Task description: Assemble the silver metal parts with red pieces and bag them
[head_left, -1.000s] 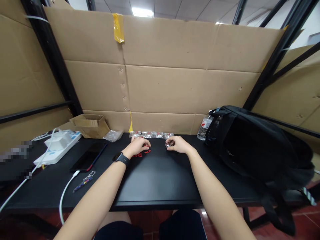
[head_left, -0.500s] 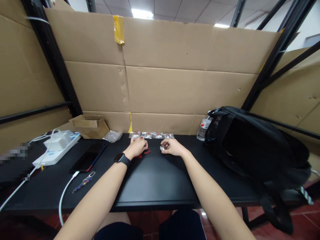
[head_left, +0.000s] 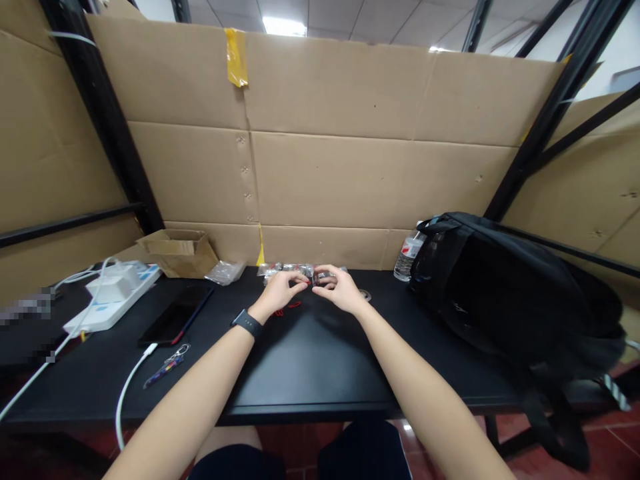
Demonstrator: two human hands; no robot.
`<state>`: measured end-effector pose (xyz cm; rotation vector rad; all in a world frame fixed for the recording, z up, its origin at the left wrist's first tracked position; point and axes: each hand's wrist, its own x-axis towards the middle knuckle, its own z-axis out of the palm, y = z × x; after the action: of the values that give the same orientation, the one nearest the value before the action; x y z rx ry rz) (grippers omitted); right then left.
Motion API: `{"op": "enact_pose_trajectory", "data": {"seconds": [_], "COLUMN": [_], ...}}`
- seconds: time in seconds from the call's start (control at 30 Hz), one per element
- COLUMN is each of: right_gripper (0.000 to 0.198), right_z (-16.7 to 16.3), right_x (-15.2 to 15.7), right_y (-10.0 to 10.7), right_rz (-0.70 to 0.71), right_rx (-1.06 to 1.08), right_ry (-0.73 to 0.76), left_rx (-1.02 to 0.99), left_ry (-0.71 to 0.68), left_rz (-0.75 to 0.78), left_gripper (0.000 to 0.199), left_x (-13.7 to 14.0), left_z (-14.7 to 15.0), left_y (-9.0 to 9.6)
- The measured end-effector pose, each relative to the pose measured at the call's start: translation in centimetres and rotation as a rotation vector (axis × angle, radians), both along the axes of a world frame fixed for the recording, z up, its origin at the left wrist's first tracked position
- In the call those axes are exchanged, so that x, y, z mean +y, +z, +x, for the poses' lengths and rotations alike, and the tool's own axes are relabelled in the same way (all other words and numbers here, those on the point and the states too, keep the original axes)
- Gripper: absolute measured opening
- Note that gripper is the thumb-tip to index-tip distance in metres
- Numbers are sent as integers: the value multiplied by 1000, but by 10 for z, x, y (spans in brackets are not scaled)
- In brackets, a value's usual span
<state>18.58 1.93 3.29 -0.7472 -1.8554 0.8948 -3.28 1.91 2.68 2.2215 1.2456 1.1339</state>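
My left hand (head_left: pixel 281 292) is raised a little over the black table, thumb and forefinger pinched on a small red piece (head_left: pixel 307 282), perhaps a red loop. Facing it, my right hand (head_left: pixel 343 291) grips a small round shiny disc (head_left: pixel 315 277) by its edge; its exact kind is too small to tell. Red loops (head_left: pixel 294 305) lie on the table below my left hand. Another small round item (head_left: pixel 366 295) rests beside my right hand, partly covered by it. Behind both hands runs a row of clear plastic packets (head_left: pixel 299 268) with silvery contents, partly hidden.
To the right, a black backpack (head_left: pixel 515 307) stands by a water bottle (head_left: pixel 406 257). Leftward are an open cardboard box (head_left: pixel 187 253), a clear plastic bag (head_left: pixel 225 272), a power strip (head_left: pixel 113 300), a phone (head_left: pixel 175 317) with a white cable, and a keychain (head_left: pixel 167 367). Cardboard walls surround the table.
My right hand has lifted the shiny disc from the table and moved it left. My left hand has come up from the red loops with a red piece, so both hands are now close together.
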Motion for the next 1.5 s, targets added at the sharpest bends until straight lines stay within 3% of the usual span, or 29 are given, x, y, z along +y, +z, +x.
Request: {"op": "enact_pose_trajectory", "data": {"seconds": [0.3,0.57,0.87,0.97,1.1,1.37,1.5], "right_gripper": [45,42,32,23,16,11,11], "right_z": [-13,-17,-19,-16,-11,-5,-1], "right_x": [-11,-14,-10,-10,-8,3,2], "right_y": [4,4,-3,1,6,-7,-6], "right_rz": [24,66,4,22,194,273,336], "right_rx": [56,56,91,19,-118,-293,-399], "right_ry": [-26,-74,-58,-56,-157,-271,-243], "left_rx": [-108,-34,21,36,22,7,166], "left_ry": [36,118,198,240,222,123,75], "left_rz": [159,182,260,279,268,229,198], "left_gripper": [18,14,10,8,8,24,26], "left_x": [2,5,-5,-7,-6,-10,-16], "left_z": [12,11,15,14,16,18,18], "left_y": [-6,-13,-5,-3,-5,-2,-3]}}
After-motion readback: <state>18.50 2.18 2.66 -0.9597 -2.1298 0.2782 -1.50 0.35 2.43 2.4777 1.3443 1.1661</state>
